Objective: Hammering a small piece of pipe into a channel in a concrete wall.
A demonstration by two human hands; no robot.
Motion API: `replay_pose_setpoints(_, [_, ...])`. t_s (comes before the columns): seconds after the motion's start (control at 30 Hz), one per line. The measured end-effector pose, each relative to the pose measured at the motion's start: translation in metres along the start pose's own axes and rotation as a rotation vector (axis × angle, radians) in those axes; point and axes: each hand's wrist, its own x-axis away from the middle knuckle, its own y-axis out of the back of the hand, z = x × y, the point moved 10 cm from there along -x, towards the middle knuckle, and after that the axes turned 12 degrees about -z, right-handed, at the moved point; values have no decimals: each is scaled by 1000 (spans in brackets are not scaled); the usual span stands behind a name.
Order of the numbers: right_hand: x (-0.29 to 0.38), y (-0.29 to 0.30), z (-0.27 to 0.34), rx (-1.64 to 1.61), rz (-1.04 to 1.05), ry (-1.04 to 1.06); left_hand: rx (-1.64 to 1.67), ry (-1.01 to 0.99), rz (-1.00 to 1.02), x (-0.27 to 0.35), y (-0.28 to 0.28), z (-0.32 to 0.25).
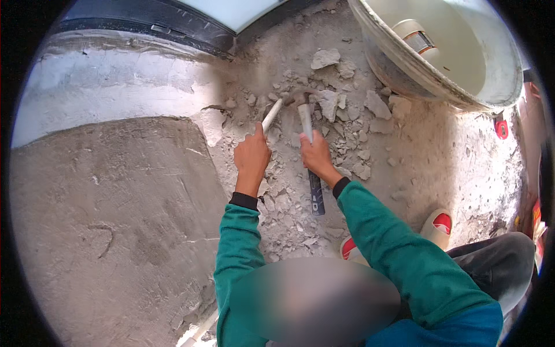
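My left hand (253,152) grips a pale, rod-like tool (272,116), perhaps a chisel; its far end lies close to the hammer's head among the rubble. My right hand (316,152) is closed around the white shaft of a claw hammer (306,121), well above its black grip, which sticks out below the hand. The hammer's metal head is beyond the hand, beside broken mortar chunks (328,104). Small rubble (282,212) covers the floor under and between both hands.
A large tub (433,86) of cloudy water holds a floating container (417,40) at upper right. A raised mortar slab (117,208) lies at left, below a whitish ledge (117,82). A dark frame (190,26) stands at the top. A red object (501,129) lies near the tub.
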Motion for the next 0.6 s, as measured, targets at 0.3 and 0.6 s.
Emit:
replay_pose_setpoints(0.3, [4, -29, -1, -119, 120, -191, 5, 90, -61, 3, -4, 23])
replay_pose_setpoints(0.6, [18, 26, 19, -273, 68, -162, 42, 258, 3, 55, 43, 49])
